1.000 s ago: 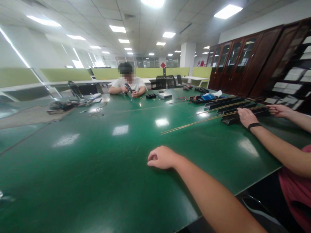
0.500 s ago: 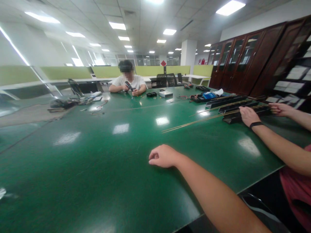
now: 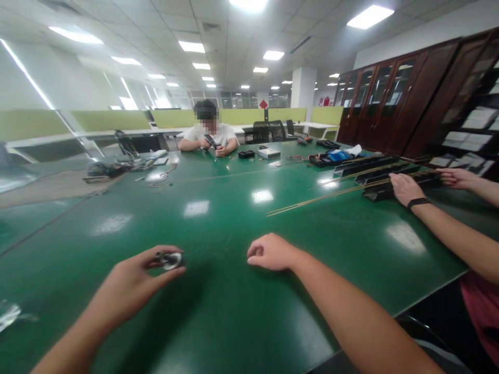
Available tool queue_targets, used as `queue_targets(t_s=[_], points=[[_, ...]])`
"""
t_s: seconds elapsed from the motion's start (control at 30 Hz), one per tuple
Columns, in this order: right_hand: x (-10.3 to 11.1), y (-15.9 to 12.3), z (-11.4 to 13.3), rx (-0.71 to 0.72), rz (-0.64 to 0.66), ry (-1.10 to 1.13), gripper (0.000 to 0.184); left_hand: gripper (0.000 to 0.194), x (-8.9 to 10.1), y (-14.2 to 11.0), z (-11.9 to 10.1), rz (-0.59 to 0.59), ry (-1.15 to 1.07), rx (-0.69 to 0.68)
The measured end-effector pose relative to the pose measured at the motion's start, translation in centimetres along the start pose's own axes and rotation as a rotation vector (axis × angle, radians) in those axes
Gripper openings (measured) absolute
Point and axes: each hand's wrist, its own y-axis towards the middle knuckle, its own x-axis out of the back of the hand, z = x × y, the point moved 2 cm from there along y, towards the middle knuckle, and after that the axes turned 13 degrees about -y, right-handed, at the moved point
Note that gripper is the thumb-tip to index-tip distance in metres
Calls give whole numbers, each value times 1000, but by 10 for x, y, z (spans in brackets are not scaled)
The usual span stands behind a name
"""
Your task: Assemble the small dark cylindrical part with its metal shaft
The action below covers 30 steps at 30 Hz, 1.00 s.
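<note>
Left grip (image 3: 134,275): thumb and fingers closed about a small round metal part (image 3: 170,261), held at the fingertips above the green bench (image 3: 222,322). Right grip (image 3: 273,252): to the right of the part and apart from it, fingers curled; cannot tell whether anything lies inside. Thin brass-coloured rods (image 3: 307,202) lie beyond the right grip, running rightward to a co-worker's hand (image 3: 407,188). Left of the left grip, a shiny object (image 3: 8,315), blurred.
</note>
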Motion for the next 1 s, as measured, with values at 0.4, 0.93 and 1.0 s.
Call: queue_targets(t_s=[0.4,0.93,1.0], points=[[-5,-4,3,63,-85,291,23,26,-134,22,-21,268,-322,-217],[-8,-9,15,74,5,321,22,28,-134,21,-19,256,-444,-188],[-8,-9,15,96,-13,322,20,27,-133,20,-19,255,-430,-198]])
